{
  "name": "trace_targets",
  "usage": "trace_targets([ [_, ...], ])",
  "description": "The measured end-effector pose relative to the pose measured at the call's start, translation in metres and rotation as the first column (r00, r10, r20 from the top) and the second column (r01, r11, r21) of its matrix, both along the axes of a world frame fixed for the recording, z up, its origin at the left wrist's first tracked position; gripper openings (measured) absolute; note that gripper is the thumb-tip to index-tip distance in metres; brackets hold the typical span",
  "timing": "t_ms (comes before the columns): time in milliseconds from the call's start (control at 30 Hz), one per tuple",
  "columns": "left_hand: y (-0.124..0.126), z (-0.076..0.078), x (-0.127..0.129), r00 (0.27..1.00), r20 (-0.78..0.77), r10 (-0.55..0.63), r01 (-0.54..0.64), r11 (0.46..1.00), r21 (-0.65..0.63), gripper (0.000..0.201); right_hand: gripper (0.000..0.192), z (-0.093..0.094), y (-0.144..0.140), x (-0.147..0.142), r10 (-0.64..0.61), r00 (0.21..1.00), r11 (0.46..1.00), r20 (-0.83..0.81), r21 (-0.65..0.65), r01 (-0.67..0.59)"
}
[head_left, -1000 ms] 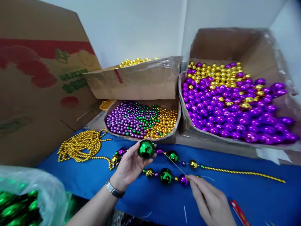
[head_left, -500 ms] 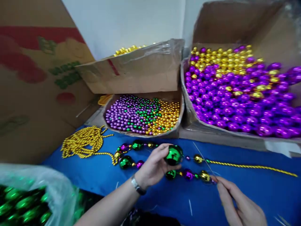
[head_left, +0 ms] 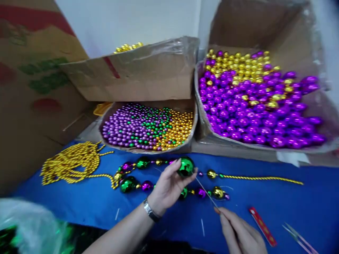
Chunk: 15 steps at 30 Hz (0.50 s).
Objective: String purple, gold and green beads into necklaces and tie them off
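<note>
A large shiny green ball bead (head_left: 186, 167) is gripped between the thumb and fingers of my left hand (head_left: 167, 188), above the blue tabletop. My right hand (head_left: 239, 231) pinches a long thin needle (head_left: 206, 192), its far tip close to the green ball by my left fingertips. Under and around my left hand lies a bead strand with purple, gold and green balls, including a purple bead (head_left: 201, 192) and a gold bead (head_left: 217, 192). A gold bead (head_left: 211, 174) on the upper row leads to a gold twisted cord (head_left: 262, 178).
A divided-colour carton (head_left: 194, 121) of small beads and a larger carton (head_left: 203, 120) of purple and gold beads stand behind. Gold bead strings (head_left: 71, 162) lie left. Near my right hand are a red packet (head_left: 262, 225) and thread snips (head_left: 298, 236). A plastic bag (head_left: 34, 218) sits front left.
My right hand has moved left from the strand's gold and purple end, bringing the needle tip to the green ball. The view has shifted, showing the red packet and more of the snips.
</note>
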<state>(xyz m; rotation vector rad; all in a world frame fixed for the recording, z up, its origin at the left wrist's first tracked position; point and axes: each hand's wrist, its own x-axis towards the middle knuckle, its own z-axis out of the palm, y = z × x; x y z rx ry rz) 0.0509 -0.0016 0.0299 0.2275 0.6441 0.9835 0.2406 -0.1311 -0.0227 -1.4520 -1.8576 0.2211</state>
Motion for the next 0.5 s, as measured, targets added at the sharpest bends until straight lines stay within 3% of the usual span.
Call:
trace_targets([
  [267,0.0077,0.0007,0.0098,0.997,-0.06,0.05,-0.054,0.996,-0.07,0.012,0.021,0.0073,0.0007,0.0026,0.006,1.0,1.0,-0.025,-0.03,-0.007],
  [400,0.0061,0.0012,0.0075,0.996,-0.087,0.025,-0.026,1.0,-0.013,0.013,0.021,0.007,0.0001,0.003,0.012,1.0,0.999,-0.02,-0.037,-0.013],
  [500,0.0025,0.0019,0.0068,0.989,-0.148,-0.024,0.039,0.994,0.099,0.02,0.021,0.0068,0.0019,0.003,0.005,1.0,1.0,0.005,-0.019,-0.005],
])
